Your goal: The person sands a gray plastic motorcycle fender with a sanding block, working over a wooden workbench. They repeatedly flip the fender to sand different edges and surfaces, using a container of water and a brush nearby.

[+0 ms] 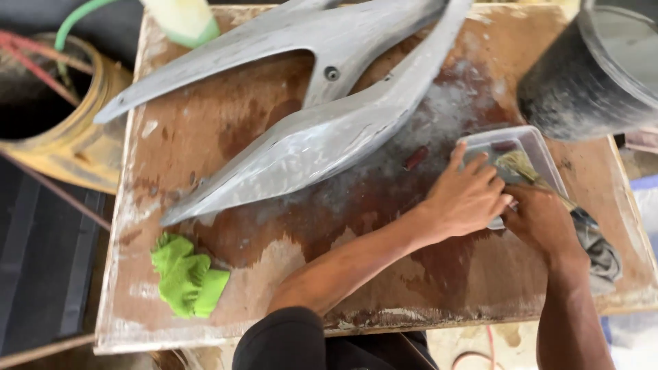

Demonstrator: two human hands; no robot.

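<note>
My left hand [467, 196] rests with fingers spread on the near rim of a shallow clear plastic tray [541, 152] at the right of a wet wooden board [226, 130]. My right hand [541, 220] sits just beside it, closed around the handle of a paintbrush [522, 168] whose pale bristles lie inside the tray. A long grey moulded panel [322, 130] with two prongs lies across the board, to the left of both hands.
A green cloth [186, 275] lies near the board's front left corner. A grey rag [598, 248] sits at the right edge. A dark bucket [598, 68] stands at the back right, a yellow drum [75, 137] to the left.
</note>
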